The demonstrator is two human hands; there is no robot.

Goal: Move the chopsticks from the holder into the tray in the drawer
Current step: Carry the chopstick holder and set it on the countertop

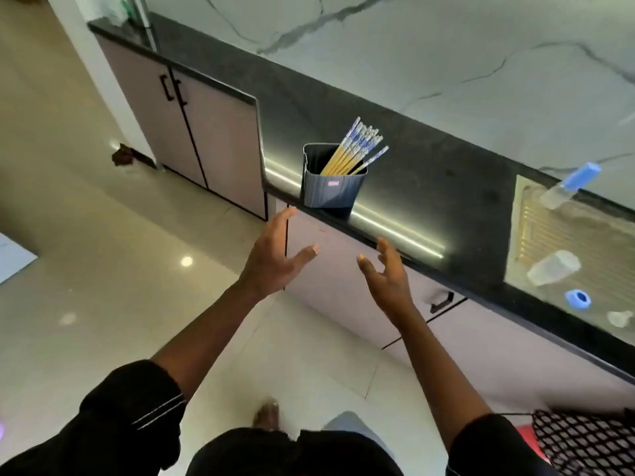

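One holder [331, 187] stands on the table [429, 173], with a bundle of chopsticks [354, 149] packed too closely to count. Two hands show: left hand [275, 259] and right hand [388, 276]. At the table's right end lie two clear bottles [553, 273] and one blue ring [579, 299].

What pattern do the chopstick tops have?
Blue-and-white print on the chopsticks, with yellow shafts below; this shows in the head view.

Open air separates the left hand [275, 259] and right hand [388, 280] from the holder [330, 188] at 12 o'clock, whose top and chopsticks [354, 149], leaning toward 1 o'clock, stand unblocked from above, while the counter [429, 187] edge juts over the cabinet front [330, 280] below, and a bottle [568, 182] lies on the mat [529, 231] at 3 o'clock.
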